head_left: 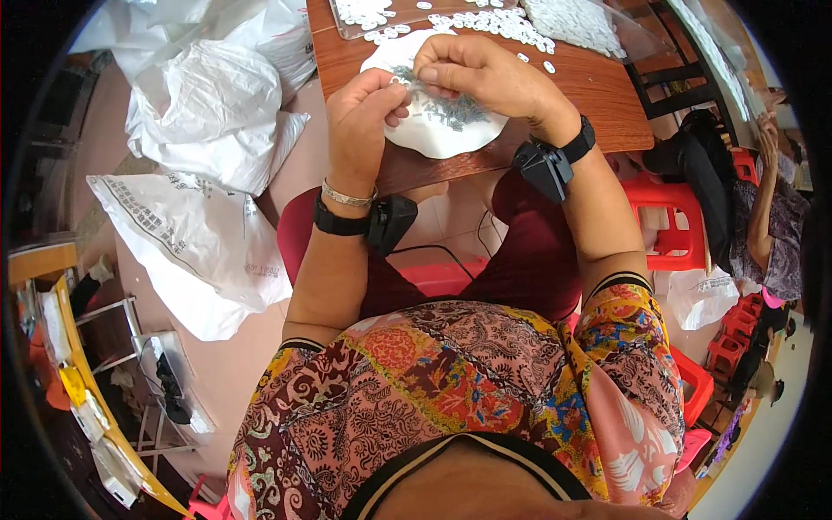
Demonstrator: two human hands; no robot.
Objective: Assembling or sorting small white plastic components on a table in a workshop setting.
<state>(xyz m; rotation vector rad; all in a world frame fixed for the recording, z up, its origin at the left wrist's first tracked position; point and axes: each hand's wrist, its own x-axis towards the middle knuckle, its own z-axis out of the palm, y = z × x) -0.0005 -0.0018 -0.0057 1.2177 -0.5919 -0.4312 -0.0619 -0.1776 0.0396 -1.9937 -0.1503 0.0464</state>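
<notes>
My left hand point(360, 117) pinches a small white plastic piece point(399, 81) between thumb and forefinger. Close beside it, my right hand point(485, 76) is closed with its fingertips together; what they hold, if anything, is too small to make out. Both hands are above a white, wavy-edged dish point(433, 146) on the table's near edge. A heap of tiny grey metal pieces point(459, 113) lies in the dish, partly hidden by my hands. Behind it, many small white oval pieces with holes point(511, 28) are spread over the brown table point(598, 108).
A clear bag of white pieces point(572, 26) lies at the table's far right. Large white sacks point(204, 113) stand on the floor to the left. On the right are a red stool point(667, 217) and another person point(771, 217). A black cable point(442, 251) hangs below my wrists.
</notes>
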